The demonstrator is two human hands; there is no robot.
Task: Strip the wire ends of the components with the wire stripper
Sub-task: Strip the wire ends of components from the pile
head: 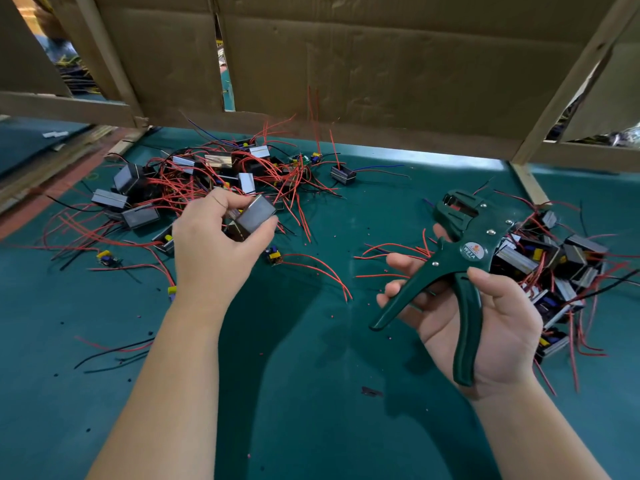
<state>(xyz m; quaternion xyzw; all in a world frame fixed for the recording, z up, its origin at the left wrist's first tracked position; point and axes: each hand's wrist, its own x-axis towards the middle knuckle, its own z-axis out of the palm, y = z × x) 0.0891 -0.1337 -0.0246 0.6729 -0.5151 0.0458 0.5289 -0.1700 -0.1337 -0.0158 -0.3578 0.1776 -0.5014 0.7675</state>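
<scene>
- Head view looks down on a green mat [311, 375] with a cardboard wall [381, 64] on wooden battens across the top of the frame.
- Left hand [221, 240], at centre left, is clenched around one boxy grey component [254, 220], thumb and fingers pinching its sides, lifted just above the mat at the near edge of a pile.
- That pile [207, 181], in the upper left, is a tangle of grey components with red and black wires spilling outward.
- Right hand [485, 323], at lower right, lies palm up, grasping the dark green stripper [464, 258]: one handle rests across the palm under the thumb, the other sticks out to the left over the fingers, so the handles stand spread apart.
- Stripper head points to the upper right, with no wire that I can see in it.
- A second heap [554, 271] of components sits at the right edge, just behind the right hand.
- A few loose small parts [273, 254] with red leads lie between the hands, and red flecks dot the mat.
</scene>
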